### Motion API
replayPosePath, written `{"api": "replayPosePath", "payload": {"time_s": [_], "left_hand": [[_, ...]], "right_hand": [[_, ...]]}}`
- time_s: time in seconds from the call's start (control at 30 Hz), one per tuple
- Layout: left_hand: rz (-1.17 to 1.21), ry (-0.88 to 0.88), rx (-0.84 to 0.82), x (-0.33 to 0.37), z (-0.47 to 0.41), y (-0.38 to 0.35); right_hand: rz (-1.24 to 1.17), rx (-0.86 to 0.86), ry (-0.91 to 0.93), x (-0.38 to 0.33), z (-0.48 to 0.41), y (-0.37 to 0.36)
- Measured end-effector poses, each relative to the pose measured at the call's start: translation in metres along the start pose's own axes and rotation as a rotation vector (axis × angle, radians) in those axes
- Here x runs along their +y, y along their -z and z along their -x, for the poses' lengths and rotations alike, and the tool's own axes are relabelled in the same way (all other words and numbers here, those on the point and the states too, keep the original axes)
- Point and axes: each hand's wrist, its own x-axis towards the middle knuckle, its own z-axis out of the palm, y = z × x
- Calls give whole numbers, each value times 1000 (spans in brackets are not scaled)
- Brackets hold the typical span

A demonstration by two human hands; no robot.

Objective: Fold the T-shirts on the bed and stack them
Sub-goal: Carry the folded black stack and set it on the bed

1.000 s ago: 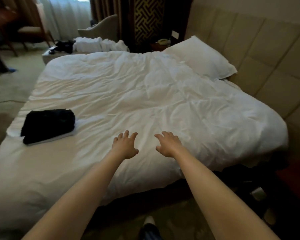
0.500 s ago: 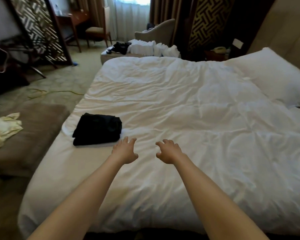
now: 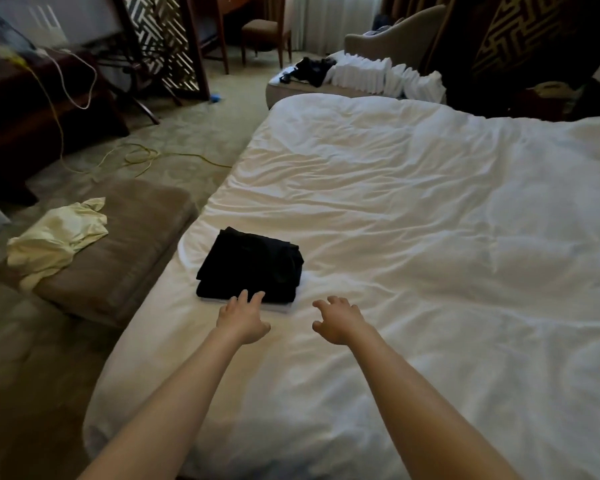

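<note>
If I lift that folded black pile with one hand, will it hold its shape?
Probably not: the black pile is soft folded cloth, so unsupported edges would likely droop. It looks light. On the rumpled duvet it would likely drag, not roll.

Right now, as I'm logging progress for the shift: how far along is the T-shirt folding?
Done: a folded black stack sits near the left edge of the bed. In hand: nothing; the left hand reaches to the stack's near edge, and the right hand hovers empty beside it. Left: a pale yellow garment lies crumpled on the bench off the bed; whether it belongs to the job, I cannot tell.
</note>
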Motion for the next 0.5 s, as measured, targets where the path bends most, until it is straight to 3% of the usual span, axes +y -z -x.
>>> {"api": "replayPosePath", "payload": {"time_s": [0.5], "left_hand": [[55, 10, -108, -109, -158, 62]], "right_hand": [[-113, -26, -114, -85, -171, 26]]}}
